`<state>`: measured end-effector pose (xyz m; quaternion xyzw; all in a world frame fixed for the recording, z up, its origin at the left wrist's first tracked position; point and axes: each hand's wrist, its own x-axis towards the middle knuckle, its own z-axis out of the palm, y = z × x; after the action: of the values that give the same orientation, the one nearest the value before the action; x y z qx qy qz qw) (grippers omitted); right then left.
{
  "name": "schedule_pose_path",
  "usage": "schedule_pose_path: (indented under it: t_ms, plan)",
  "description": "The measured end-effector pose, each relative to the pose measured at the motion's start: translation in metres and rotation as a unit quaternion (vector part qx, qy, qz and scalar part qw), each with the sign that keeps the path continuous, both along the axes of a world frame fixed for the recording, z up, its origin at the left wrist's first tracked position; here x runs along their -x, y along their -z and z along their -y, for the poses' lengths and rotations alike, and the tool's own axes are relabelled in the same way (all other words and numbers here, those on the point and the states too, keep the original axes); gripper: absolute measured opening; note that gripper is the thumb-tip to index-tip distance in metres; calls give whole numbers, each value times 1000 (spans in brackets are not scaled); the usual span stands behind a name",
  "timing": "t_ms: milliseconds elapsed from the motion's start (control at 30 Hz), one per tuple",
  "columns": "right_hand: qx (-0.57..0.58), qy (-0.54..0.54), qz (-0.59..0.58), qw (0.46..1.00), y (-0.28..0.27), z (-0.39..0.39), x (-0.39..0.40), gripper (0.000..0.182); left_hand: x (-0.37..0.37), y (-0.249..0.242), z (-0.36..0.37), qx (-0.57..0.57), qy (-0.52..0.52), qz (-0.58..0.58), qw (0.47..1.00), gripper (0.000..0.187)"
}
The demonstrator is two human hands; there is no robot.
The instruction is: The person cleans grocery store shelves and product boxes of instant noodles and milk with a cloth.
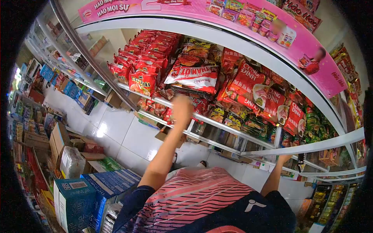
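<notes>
My left hand (pixel 182 110) is over the front rail of the glass-fronted shelf, just below a red and white packet (pixel 194 77). It is blurred and its fingers cannot be made out. That packet lies on a stack of noodle packs. To its left, red packets (pixel 143 82) stand in rows; to its right are red "Cung Đình" packets (pixel 245 82). Low on the right, my right hand (pixel 284 158) is at the white frame (pixel 307 146); its fingers are mostly hidden, close to a small black object (pixel 301 158).
A pink banner (pixel 217 15) runs along the upper shelf edge. Blue boxes (pixel 110 184), a teal box (pixel 75 202) and an open brown carton (pixel 58 143) stand at the lower left. White floor tiles (pixel 116 124) show below the shelf. More stocked shelves line both sides.
</notes>
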<state>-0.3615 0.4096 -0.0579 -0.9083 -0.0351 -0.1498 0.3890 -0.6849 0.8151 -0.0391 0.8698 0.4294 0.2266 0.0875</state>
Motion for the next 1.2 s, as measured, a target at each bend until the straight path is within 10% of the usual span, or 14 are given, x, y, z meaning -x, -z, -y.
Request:
schedule_pose_path:
  t_ms: [67,233,300,533,733,800,1000,1133,1200]
  plan:
    - [10,-16,45,999,25,13,-20,48,-68,33,36,30,82,-104,991,10]
    - [114,-11,113,987,69,30,-42,49,-70,7,78,-26,294,131,946,13]
    - [56,-14,152,987,75,29,-24,48,-42,8,33,-27,198,-40,979,15]
    - [55,-84,93,991,72,21,34,48,18,3,-25,-147,-41,93,984,24]
    - [-16,22,158,987,52,-9,78,47,-72,-17,79,2,199,126,972,39]
    - [-1,-66,247,967,108,-9,111,32,-82,-8,91,-23,211,151,965,40]
    - [-46,-510,104,852,-13,-166,232,31,-51,-5,53,124,298,209,923,33]
    - [22,-573,104,813,-40,-253,236,37,-22,30,24,65,341,233,908,38]
    - [129,-571,197,787,-34,-270,233,37,6,-6,18,88,180,112,973,36]
